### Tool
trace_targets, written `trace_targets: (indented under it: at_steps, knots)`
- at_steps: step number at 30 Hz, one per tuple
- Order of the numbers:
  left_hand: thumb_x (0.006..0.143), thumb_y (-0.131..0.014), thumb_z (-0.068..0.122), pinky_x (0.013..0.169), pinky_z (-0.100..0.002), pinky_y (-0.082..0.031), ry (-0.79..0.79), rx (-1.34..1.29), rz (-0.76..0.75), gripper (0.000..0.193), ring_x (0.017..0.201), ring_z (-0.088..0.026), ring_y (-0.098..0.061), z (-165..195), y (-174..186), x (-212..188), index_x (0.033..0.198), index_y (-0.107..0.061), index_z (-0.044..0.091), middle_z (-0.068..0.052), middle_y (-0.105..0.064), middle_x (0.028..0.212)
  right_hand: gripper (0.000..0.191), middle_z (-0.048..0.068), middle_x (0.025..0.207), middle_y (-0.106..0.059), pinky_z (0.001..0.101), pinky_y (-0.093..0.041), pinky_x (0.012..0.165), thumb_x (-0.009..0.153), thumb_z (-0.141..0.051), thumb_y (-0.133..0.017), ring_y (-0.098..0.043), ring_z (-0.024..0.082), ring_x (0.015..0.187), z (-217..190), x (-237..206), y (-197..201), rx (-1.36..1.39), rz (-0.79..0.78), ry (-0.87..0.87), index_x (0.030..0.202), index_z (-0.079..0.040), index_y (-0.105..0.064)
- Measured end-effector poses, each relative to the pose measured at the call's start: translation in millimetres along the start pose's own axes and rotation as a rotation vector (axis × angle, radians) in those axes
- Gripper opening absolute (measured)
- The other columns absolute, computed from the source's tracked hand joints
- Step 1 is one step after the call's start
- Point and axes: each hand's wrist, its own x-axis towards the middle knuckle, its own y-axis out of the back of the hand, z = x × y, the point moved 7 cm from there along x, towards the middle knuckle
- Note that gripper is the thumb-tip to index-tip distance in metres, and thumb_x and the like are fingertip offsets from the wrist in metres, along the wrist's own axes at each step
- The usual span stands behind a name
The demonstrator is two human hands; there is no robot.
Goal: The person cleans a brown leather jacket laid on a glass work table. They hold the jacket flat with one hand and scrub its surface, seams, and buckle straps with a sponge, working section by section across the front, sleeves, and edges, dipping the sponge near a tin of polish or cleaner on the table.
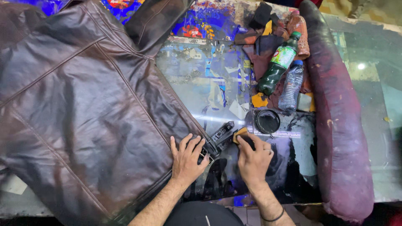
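Note:
A large dark brown leather jacket (79, 113) lies spread over the left of the glass-topped table (209, 79). My left hand (187, 158) rests flat on the jacket's lower corner, fingers spread, by a metal buckle (206, 154). A short black strap (220, 136) runs from that corner toward the right. My right hand (252, 158) grips a small tan sponge pad (240, 134) pressed against the strap's end. A round open tin of black polish (267, 121) sits just beyond the sponge.
A green bottle (276, 65) and a clear plastic bottle (292, 85) lie on leather scraps (261, 42) at the back. A long maroon padded roll (339, 125) runs down the right side. Black stains (293, 167) mark the glass near me.

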Motion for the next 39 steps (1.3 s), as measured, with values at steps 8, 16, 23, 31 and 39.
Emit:
trace_targets:
  at_steps: [8,16,23,31,39]
  knots:
    - [0.077,-0.077,0.032,0.116,-0.073,-0.012,-0.013,0.001,0.036,0.053,0.132,-0.031,-0.047,1.1,0.9,1.3,0.123,-0.07,0.007,-0.006,-0.062,0.129,0.024,-0.004,0.115,-0.066,0.0459,-0.041,0.078,0.082,-0.015,-0.074,-0.058,0.028,0.098,14.6,7.3,-15.2,-0.106,-0.05,-0.082,0.103,-0.024,-0.077]
    - [0.079,-0.077,0.033,0.117,-0.072,-0.011,0.001,-0.019,0.028,0.051,0.133,-0.03,-0.047,-2.6,2.0,2.6,0.122,-0.07,0.007,-0.005,-0.063,0.129,0.027,-0.004,0.119,-0.067,0.0449,-0.042,0.083,0.083,-0.014,-0.073,-0.058,0.028,0.103,25.2,15.9,-7.5,-0.041,-0.016,-0.063,0.107,-0.024,-0.078]
    - [0.078,-0.077,0.033,0.117,-0.071,-0.011,-0.004,-0.008,0.017,0.054,0.133,-0.031,-0.046,-1.5,0.0,0.5,0.124,-0.069,0.006,-0.007,-0.062,0.13,0.028,0.004,0.121,-0.066,0.0426,-0.044,0.09,0.085,-0.01,-0.074,-0.058,0.03,0.104,15.3,19.7,14.9,0.119,0.091,-0.063,0.111,-0.019,-0.076]
    - [0.076,-0.08,0.027,0.117,-0.071,-0.012,-0.025,-0.089,0.072,0.042,0.135,-0.033,-0.047,-3.2,0.9,-0.5,0.105,-0.064,0.002,-0.01,-0.062,0.13,0.027,-0.002,0.112,-0.072,0.0409,-0.044,0.082,0.076,-0.003,-0.074,-0.06,0.028,0.096,-24.8,24.3,-18.8,0.212,-0.079,0.091,0.098,-0.018,-0.077]
    - [0.075,-0.079,0.026,0.118,-0.07,-0.013,-0.041,-0.068,0.069,0.039,0.134,-0.034,-0.047,-4.5,-1.0,-1.1,0.099,-0.06,0.003,-0.012,-0.062,0.129,0.031,-0.008,0.11,-0.072,0.0427,-0.04,0.083,0.073,-0.001,-0.072,-0.059,0.025,0.096,-43.0,49.3,-34.0,0.184,-0.206,0.2,0.095,-0.021,-0.079]
